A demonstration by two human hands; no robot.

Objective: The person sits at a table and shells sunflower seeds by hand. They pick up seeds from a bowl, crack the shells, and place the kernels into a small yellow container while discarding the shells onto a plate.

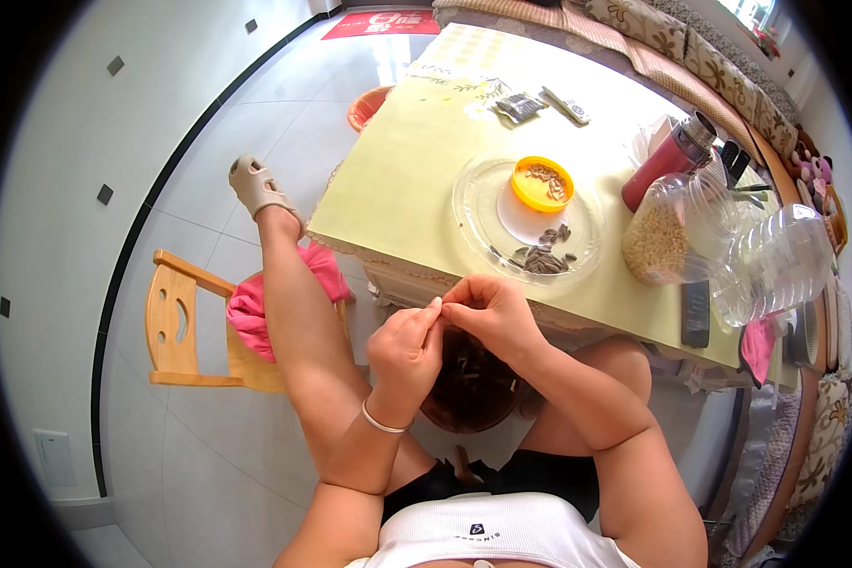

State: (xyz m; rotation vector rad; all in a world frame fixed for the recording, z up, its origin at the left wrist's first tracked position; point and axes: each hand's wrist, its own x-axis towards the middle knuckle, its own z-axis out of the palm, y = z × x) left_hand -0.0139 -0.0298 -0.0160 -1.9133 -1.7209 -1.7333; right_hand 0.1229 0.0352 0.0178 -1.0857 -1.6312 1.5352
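Passable ahead-left of the fingers (478,288), across bare table (388,194). Obstructed ahead-right by plate (478,210) and yellow dish (538,206); farther right by jar (655,232) and clear bottle (776,270); below by bowl (473,421).

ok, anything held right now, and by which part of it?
Left hand and right hand meet in a pinch; anything between them is too small or hidden to tell.

Observed pale yellow on tablecloth (388,180); bright yellow on dish (519,195); grey-brown on seeds (540,261) near surface's front edge; dull red on flask (665,168); brown florals on beige cushion (729,71).
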